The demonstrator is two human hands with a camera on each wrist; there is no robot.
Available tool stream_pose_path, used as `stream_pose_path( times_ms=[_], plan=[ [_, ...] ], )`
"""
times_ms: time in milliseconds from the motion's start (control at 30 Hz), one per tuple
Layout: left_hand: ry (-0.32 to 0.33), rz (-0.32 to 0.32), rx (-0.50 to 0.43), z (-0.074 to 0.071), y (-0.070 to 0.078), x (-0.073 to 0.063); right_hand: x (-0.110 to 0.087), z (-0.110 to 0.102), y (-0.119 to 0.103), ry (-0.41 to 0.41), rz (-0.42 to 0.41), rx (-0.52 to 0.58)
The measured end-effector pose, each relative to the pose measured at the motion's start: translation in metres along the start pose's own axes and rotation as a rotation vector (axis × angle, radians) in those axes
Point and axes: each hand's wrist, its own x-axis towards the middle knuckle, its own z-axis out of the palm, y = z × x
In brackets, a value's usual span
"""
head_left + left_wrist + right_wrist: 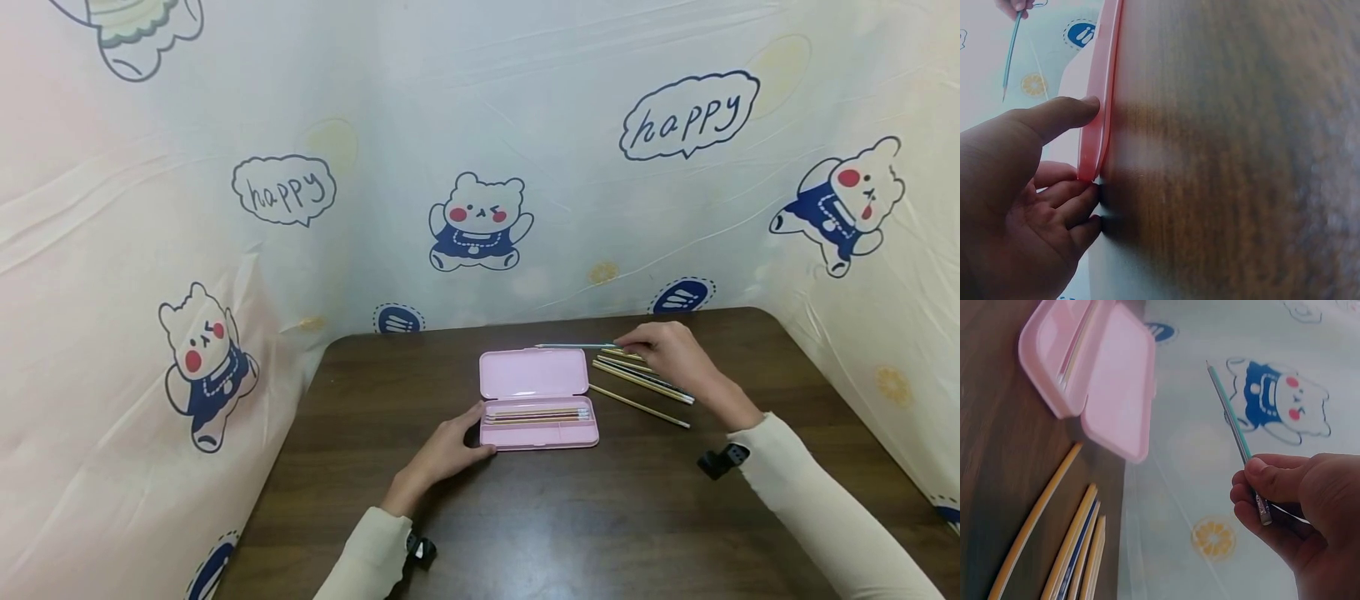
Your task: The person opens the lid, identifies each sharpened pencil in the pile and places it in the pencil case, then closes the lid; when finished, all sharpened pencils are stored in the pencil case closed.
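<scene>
A pink pencil case (540, 437) lies with its lid (534, 374) folded back, several pencils (536, 416) lined up in its rear compartment. My left hand (448, 446) holds the left end of the case. In the left wrist view its thumb (1075, 115) presses the front wall and its fingers bend around the end. Above the table, behind the loose pencils, my right hand (670, 357) pinches a teal pencil (1229, 409) near its blunt end. The pencil's sharpened tip points left, past the lid's far edge.
Several loose pencils (645, 379) lie right of the case, most of them close together. One yellow pencil (637, 406) is set apart, nearer the front. The brown wooden table (525, 525) meets a patterned cloth backdrop (480, 125) at its back and sides.
</scene>
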Motion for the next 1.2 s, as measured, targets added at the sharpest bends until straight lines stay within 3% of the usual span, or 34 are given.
stream_pose_path(
  times_ms=[200,467,767,1200],
  plan=[
    [-0.004,-0.005,-0.005,0.001,-0.001,0.0,0.006,0.008,-0.019,-0.036,-0.014,0.028],
    [-0.005,-0.008,0.001,0.001,0.0,0.001,0.012,0.027,-0.033,-0.046,-0.092,0.061],
    [-0.008,0.002,0.008,0.002,-0.001,0.001,0.005,0.059,-0.033,-0.105,-0.101,0.067],
    [-0.003,0.003,-0.008,0.001,-0.002,0.0,-0.002,0.1,-0.023,-0.195,-0.036,0.077]
  ],
)
